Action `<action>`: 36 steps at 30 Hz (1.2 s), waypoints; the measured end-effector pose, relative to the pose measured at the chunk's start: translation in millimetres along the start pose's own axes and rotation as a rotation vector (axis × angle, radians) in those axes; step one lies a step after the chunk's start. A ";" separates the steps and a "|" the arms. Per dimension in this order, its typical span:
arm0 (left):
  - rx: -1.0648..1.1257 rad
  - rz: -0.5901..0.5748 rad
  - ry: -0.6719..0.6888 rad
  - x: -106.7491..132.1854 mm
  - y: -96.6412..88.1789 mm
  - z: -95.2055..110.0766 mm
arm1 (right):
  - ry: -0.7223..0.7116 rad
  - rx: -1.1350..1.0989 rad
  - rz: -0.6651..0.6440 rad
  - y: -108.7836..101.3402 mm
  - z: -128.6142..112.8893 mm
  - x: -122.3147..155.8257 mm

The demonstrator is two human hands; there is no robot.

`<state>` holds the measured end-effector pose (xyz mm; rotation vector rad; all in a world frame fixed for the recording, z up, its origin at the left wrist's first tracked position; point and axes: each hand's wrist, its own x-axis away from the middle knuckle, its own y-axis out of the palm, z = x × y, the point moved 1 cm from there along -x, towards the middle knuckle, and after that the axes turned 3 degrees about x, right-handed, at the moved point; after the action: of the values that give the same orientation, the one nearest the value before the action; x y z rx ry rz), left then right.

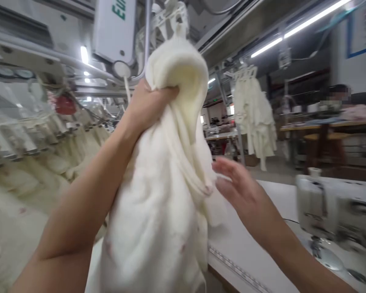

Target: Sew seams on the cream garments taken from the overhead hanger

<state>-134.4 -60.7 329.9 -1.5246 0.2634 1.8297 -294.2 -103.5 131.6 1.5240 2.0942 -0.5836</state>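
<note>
A cream fleece garment hangs in front of me from a white clip hanger, its hood-like upper part sagging open. My left hand grips the garment near the top, thumb over the edge of the fold and the other fingers hidden behind the cloth. Small pinkish marks dot the fabric. Close to the garment's right edge is my right hand, fingers apart and slightly blurred, holding nothing; whether its fingertips touch the cloth I cannot tell.
A sewing machine stands on a white table at right. Several cream garments hang on a rail at left, others farther back. A white box is overhead. A person sits in the background.
</note>
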 end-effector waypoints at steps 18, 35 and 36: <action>-0.080 -0.572 -0.382 266.4 133.7 -113.2 | 0.481 -0.111 0.068 -41.3 109.9 81.4; 0.566 -0.941 -0.336 251.3 210.2 -52.8 | 0.254 0.459 0.185 -90.4 85.8 99.5; 0.551 -0.945 -0.357 250.0 211.4 -51.6 | 0.268 0.453 0.141 -93.4 83.1 96.1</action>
<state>-238.1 -142.2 25.8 -0.7046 -0.1185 1.0907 -397.9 -107.7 12.9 2.0832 2.1169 -0.8881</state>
